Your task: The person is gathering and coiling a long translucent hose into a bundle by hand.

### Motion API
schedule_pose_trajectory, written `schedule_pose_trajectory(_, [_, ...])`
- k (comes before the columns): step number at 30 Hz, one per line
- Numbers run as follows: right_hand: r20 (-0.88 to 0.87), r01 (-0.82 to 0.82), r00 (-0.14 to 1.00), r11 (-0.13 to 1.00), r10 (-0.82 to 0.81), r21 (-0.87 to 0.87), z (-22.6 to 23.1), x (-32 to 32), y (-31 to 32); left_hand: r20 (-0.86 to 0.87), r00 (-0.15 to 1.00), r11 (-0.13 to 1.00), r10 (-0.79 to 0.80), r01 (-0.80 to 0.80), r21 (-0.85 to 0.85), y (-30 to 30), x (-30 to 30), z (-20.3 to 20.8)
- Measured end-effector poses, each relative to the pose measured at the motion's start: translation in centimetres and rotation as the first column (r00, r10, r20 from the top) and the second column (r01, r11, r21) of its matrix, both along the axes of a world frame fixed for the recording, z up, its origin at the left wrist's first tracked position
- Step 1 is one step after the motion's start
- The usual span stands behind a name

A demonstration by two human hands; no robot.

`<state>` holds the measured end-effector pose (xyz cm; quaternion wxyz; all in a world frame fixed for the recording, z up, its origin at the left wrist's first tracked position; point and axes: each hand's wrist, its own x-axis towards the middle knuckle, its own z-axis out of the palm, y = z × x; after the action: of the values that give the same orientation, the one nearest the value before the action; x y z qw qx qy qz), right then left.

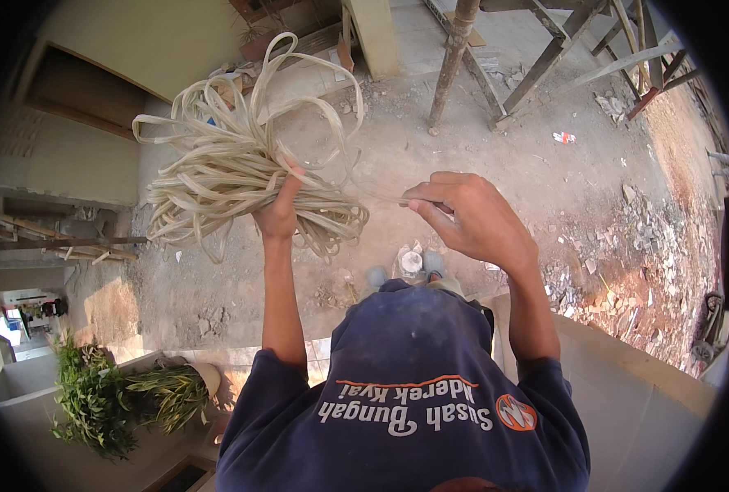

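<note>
A big bundle of pale, translucent hose or cord hangs in loose loops at the left, held up above the ground. My left hand is closed round the middle of the bundle, with the thumb on top. Several loops stick up past the hand, and others droop below it. To the right, my right hand pinches a thin end of the same pale line between thumb and fingers. That end runs slackly back toward the bundle. The fingers of my left hand are mostly hidden under the loops.
A rusty metal post and wooden supports stand at the far right. Broken rubble covers the ground on the right. A low wall is close by at the right. Green potted plants are at the near left.
</note>
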<state>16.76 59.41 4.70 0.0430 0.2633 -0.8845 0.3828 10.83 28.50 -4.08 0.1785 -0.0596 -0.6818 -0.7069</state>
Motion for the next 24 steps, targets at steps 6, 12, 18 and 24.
schedule_pose_trajectory(6, [0.027, -0.233, 0.969, 0.947, 0.245, -0.222, 2.0, 0.0, 2.8, 0.272, 0.905, 0.944, -0.328, 0.322, 0.069, 2.9, 0.4, -0.9])
schedule_pose_trajectory(12, [-0.032, -0.022, 0.999, 0.965, 0.014, -0.262, 3.5, 2.0, 5.4, 0.394, 0.813, 0.903, -0.43, 0.39, 0.18, 3.4, -0.4, -8.4])
schedule_pose_trajectory(18, [-0.154, 0.288, 0.942, 0.954, -0.297, -0.077, 3.3, 3.5, 7.8, 0.242, 0.797, 0.832, -0.554, 0.538, 0.132, 6.5, -1.1, -3.8])
schedule_pose_trajectory(24, [-0.091, 0.127, 0.981, 0.924, -0.171, -0.36, 3.8, 3.6, 8.4, 0.358, 0.739, 0.813, -0.571, 0.569, 0.124, 6.3, -1.5, -3.4])
